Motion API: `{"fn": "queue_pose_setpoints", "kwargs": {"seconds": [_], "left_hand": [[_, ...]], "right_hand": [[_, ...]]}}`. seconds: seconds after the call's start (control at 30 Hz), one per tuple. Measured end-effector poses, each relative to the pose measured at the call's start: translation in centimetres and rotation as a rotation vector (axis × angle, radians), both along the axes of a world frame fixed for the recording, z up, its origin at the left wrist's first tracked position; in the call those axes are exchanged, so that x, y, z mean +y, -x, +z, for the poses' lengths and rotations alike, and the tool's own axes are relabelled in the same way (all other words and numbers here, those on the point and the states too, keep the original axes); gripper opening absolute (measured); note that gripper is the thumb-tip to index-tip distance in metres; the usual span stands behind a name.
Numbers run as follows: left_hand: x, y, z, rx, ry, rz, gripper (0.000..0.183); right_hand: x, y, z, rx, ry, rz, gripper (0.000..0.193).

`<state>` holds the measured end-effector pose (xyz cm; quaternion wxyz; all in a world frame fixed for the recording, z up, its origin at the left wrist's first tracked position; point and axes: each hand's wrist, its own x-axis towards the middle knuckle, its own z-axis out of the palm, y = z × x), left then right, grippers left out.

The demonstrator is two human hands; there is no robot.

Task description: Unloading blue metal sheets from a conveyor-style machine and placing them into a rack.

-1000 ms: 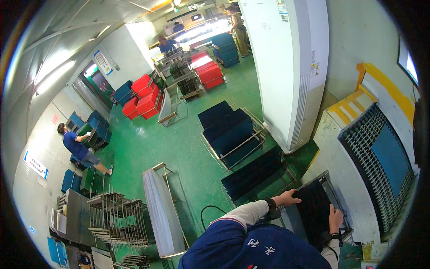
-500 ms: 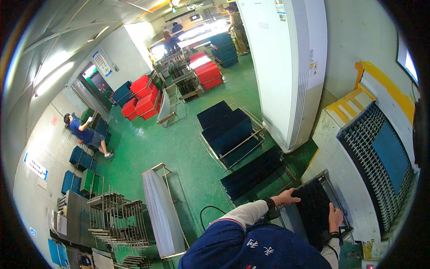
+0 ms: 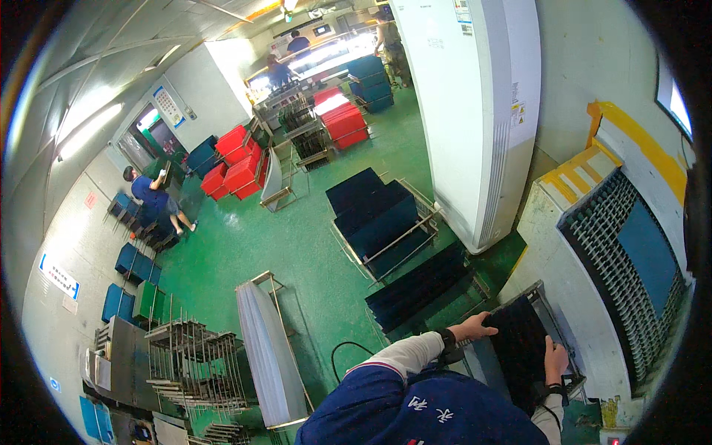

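My left hand (image 3: pixel 470 328), right hand (image 3: pixel 555 361): fingers pinching dark panel stack (image 3: pixel 519 343) by opposite edges; metal tray (image 3: pixel 550 320) unemptied; blue panel (image 3: pixel 648 256) already on roller conveyor (image 3: pixel 602 271).

A stack (image 3: pixel 519 343) lies in a rack (image 3: pixel 556 324) between the left hand (image 3: pixel 472 327) and right hand (image 3: pixel 555 361). Right of it, a sheet (image 3: pixel 647 252) lies on a conveyor (image 3: pixel 604 293); left are panels (image 3: pixel 417 291), with a cabinet (image 3: pixel 478 126) beyond.
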<state>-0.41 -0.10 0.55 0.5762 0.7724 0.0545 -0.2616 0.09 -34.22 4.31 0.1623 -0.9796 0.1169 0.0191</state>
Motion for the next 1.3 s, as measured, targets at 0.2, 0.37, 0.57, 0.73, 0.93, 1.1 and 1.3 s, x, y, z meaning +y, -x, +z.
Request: {"fn": "queue_pose_setpoints", "kwargs": {"seconds": [0.2,0.37,0.57,0.73,0.93,1.1,1.3], "left_hand": [[-0.1,0.1,0.7,-0.002,-0.006,-0.011,0.093],[-0.2,-0.4,-1.7,-0.056,-0.05,-0.006,0.093],[-0.5,-0.3,-1.3,-0.06,-0.055,-0.006,0.095],[-0.3,-0.5,-3.0,-0.112,-0.097,0.005,0.096],[-0.3,-0.7,-3.1,-0.108,-0.096,0.008,0.096],[-0.4,-0.9,-3.0,-0.079,-0.111,-0.026,0.096],[-0.3,-0.8,-3.0,-0.081,-0.129,-0.028,0.097]], "right_hand": [[0.0,0.1,0.4,0.016,-0.007,-0.01,0.069],[-0.6,-0.3,-0.8,-0.003,0.004,0.009,0.069],[-0.4,-0.1,-0.3,0.011,0.001,-0.013,0.068],[-0.8,-0.5,-1.6,-0.008,0.011,-0.005,0.068],[-1.2,-0.5,-2.6,-0.045,-0.005,-0.001,0.069],[-0.9,-0.3,-1.2,0.007,-0.011,-0.011,0.069],[-0.2,-0.1,-0.1,0.033,-0.019,-0.023,0.069]]}}
